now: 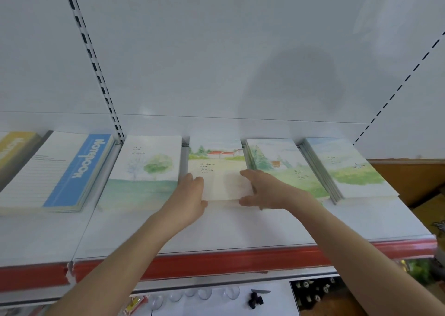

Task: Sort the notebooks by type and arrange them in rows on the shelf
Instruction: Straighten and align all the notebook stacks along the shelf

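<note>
Red-roof landscape notebook (216, 168), flat on shelf (216, 231), long axis front-to-back, cover top toward back panel; near corners grasped by left hand (190, 191) and right hand (263, 190).

watercolour nb stacks (147, 168) (214, 168) (284, 166) (346, 168) 4 | blue nb (79, 171) 1 | yellow nb (14, 147) 1 | hands (190, 192) (265, 190) 2

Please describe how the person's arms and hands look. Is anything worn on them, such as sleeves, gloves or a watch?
The left forearm and the right forearm are bare down to the picture's lower edge; no sleeve shows. The left hand and the right hand wear no gloves, and no watch, bracelet or ring is visible.
</note>
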`<state>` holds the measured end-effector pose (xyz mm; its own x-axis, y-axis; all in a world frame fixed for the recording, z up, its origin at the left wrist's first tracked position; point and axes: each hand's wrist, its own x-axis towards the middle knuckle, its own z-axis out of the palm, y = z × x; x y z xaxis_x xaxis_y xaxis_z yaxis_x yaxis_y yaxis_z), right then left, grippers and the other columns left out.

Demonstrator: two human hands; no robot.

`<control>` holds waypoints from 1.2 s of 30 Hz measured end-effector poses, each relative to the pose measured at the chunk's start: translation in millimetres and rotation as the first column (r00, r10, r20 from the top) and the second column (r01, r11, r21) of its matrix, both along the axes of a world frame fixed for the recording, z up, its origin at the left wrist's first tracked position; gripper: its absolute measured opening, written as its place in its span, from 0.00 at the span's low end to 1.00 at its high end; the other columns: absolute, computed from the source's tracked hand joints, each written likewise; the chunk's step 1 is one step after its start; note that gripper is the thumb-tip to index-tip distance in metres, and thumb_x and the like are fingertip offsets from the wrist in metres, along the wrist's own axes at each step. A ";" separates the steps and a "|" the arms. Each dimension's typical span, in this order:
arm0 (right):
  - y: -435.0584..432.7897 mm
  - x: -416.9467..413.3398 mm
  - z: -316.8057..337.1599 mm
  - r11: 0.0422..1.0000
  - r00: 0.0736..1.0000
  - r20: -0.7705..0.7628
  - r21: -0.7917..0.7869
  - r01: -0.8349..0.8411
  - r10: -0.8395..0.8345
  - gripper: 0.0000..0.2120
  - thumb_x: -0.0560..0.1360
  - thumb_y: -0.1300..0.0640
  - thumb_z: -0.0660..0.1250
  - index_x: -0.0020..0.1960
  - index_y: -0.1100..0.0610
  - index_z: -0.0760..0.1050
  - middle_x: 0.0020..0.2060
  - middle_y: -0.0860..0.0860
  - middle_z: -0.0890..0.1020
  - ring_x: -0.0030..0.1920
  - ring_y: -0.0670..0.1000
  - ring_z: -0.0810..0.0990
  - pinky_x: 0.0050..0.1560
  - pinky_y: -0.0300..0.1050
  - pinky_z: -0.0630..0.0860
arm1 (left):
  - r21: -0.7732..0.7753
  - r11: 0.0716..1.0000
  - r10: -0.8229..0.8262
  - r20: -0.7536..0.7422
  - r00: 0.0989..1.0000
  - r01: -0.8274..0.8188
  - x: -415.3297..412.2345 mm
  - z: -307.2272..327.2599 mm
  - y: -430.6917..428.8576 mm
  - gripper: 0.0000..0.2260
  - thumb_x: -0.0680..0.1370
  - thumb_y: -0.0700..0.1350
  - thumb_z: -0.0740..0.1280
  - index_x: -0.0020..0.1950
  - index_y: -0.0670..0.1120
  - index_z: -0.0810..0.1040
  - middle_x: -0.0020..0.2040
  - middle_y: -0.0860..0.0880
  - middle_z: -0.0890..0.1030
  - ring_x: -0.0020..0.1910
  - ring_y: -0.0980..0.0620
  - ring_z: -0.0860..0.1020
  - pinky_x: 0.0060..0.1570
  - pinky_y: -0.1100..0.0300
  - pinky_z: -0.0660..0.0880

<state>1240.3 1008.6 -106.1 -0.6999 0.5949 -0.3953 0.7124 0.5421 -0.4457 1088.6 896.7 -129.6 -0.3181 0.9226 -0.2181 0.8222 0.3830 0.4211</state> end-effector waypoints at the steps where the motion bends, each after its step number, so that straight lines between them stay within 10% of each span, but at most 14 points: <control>1: 1.5 0.1 1.8 1.000 1.000 0.026 -0.023 -0.011 0.011 0.35 0.74 0.54 0.68 0.74 0.55 0.54 0.58 0.50 0.67 0.49 0.52 0.75 0.45 0.40 0.73 | -0.027 0.999 -0.017 -0.003 1.000 0.017 -2.5 0.4 2.0 0.06 0.78 0.41 0.62 0.47 0.42 0.65 0.50 0.47 0.64 0.49 0.48 0.70 0.44 0.62 0.65; 9: 0.1 -3.6 -9.2 0.993 0.996 0.058 0.096 -0.074 0.069 0.25 0.72 0.60 0.69 0.65 0.60 0.62 0.59 0.56 0.70 0.53 0.56 0.73 0.44 0.45 0.71 | -0.051 0.999 -0.022 -0.075 0.997 0.018 -6.3 -4.8 3.8 0.13 0.75 0.35 0.64 0.55 0.42 0.64 0.54 0.42 0.67 0.48 0.42 0.76 0.45 0.56 0.72; 16: -0.5 -4.4 -22.4 0.974 0.993 0.053 0.198 -0.113 0.105 0.17 0.73 0.62 0.67 0.59 0.62 0.64 0.56 0.58 0.70 0.55 0.58 0.73 0.50 0.47 0.70 | -0.012 1.000 -0.019 -0.124 0.992 0.017 -6.0 -15.0 6.9 0.14 0.75 0.32 0.62 0.48 0.45 0.58 0.47 0.44 0.63 0.30 0.53 0.66 0.28 0.65 0.61; 36: 12.6 -6.4 1.5 0.997 1.000 -0.020 0.073 -0.008 0.009 0.30 0.76 0.50 0.64 0.73 0.55 0.57 0.69 0.54 0.66 0.66 0.53 0.68 0.62 0.44 0.65 | 0.098 0.994 0.047 -0.026 0.999 -0.044 -10.5 6.5 12.6 0.19 0.79 0.46 0.62 0.66 0.38 0.65 0.64 0.42 0.67 0.61 0.45 0.70 0.56 0.59 0.66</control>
<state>1233.9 1021.2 -104.5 -0.7126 0.6155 -0.3367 0.6987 0.5795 -0.4195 1078.1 909.4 -123.1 -0.3650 0.9235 -0.1181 0.8170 0.3786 0.4349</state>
